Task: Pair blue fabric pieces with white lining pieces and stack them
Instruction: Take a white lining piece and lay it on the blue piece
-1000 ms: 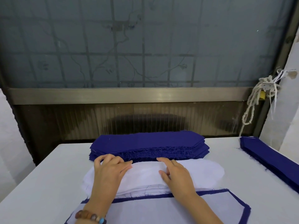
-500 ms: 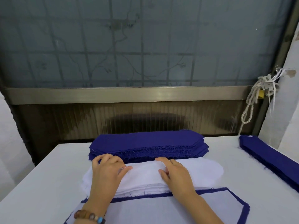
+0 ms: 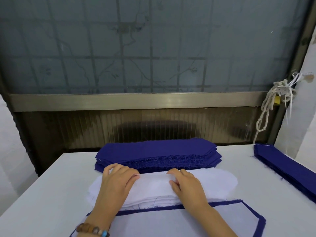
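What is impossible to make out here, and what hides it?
Head view:
white lining stack: middle covered by left hand and right hand; any pinch hidden.
paired stack: cut by bottom edge.
blue strips: cut by right edge.
blue pile: layers too thin to count.
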A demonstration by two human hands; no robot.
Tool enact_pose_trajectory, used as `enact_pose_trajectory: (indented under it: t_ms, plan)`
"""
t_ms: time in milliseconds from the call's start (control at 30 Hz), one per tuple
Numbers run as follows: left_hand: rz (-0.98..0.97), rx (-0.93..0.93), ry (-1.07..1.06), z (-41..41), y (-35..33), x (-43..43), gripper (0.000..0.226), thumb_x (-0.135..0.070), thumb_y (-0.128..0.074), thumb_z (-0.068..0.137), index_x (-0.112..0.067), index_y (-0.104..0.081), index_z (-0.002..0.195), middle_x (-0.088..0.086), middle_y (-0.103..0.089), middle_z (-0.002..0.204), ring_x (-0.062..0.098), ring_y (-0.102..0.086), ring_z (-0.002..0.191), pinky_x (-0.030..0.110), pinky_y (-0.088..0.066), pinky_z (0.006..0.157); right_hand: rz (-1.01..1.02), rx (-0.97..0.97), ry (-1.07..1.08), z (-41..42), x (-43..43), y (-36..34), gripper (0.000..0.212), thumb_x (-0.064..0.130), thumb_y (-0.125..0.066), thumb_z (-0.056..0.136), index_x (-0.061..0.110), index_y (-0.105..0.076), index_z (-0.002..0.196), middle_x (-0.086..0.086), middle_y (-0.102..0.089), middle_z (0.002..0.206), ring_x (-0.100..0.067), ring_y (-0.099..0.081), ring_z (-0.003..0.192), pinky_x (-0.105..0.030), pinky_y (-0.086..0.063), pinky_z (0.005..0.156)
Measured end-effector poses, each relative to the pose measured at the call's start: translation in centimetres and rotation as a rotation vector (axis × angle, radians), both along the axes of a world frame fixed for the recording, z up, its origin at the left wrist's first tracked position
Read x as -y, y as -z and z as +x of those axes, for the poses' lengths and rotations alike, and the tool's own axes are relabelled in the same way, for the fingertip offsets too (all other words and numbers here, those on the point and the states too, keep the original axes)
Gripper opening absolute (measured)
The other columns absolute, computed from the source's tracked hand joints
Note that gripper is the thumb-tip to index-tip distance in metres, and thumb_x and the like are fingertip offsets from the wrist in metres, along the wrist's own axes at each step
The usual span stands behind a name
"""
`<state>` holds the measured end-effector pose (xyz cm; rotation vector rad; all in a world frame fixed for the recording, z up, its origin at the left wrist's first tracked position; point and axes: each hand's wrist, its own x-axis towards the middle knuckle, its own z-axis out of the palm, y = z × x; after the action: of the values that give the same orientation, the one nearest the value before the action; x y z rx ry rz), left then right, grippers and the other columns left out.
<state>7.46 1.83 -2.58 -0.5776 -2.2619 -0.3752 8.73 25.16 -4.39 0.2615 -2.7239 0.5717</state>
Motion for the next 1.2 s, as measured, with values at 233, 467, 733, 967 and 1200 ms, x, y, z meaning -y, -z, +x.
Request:
enact_pose_trajectory:
  t_ms: [233,467,733,967,1200]
  plan:
    - [0.059,0.262,-0.075,-0.4,0.9,0.2,0.002,-0.027,-0.07,0.088,-0.027,-0.072,0.087,-0.016,-0.066,0.081,0.01,-0.059,0.082,0.028,-0.03,0.093,-0.025,0.054,0.047,0.1,-2.0,-0.9,0.019,0.029,-0.048,0.099,0.026,-0.05,0.117,0.009,-0.045,0.088,-0.007,-0.045,0.076,-0.018,-0.042,0.07]
    - [0.092,0.293,-0.088,-0.6,1.0,0.3,0.009,-0.034,-0.063,0.092,-0.029,-0.07,0.095,-0.016,-0.067,0.092,0.007,-0.058,0.091,0.025,-0.027,0.095,-0.006,0.102,0.244,0.3,-5.4,-1.7,0.021,0.038,-0.054,0.096,0.025,-0.053,0.112,0.007,-0.051,0.089,-0.01,-0.053,0.081,-0.02,-0.046,0.074]
    - [0.087,0.366,-0.217,-1.1,0.9,1.7,0.031,-0.065,-0.063,0.078,-0.037,-0.06,0.09,-0.022,-0.056,0.084,0.003,-0.049,0.089,0.022,-0.014,0.085,0.022,0.176,0.444,0.7,-8.6,-2.1,0.019,0.034,-0.048,0.099,0.024,-0.052,0.115,0.004,-0.05,0.095,-0.015,-0.054,0.089,-0.026,-0.048,0.08]
    - [0.152,0.464,-0.412,-2.0,0.9,4.4,0.034,-0.074,-0.055,0.075,-0.041,-0.049,0.076,-0.02,-0.052,0.078,0.002,-0.044,0.083,0.03,-0.025,0.084,-0.041,0.262,0.555,1.1,-10.0,-2.0,0.023,0.032,-0.043,0.1,0.021,-0.048,0.12,0.0,-0.046,0.099,-0.023,-0.052,0.098,-0.032,-0.045,0.081]
    - [0.318,0.595,-0.495,-2.7,1.8,5.7,0.04,-0.065,-0.059,0.081,-0.03,-0.055,0.1,-0.007,-0.063,0.102,0.011,-0.046,0.086,0.03,-0.036,0.082,-0.05,0.251,0.698,1.2,-9.7,-2.0,0.03,0.036,-0.039,0.1,0.019,-0.043,0.125,-0.003,-0.048,0.104,-0.023,-0.051,0.101,-0.033,-0.046,0.081]
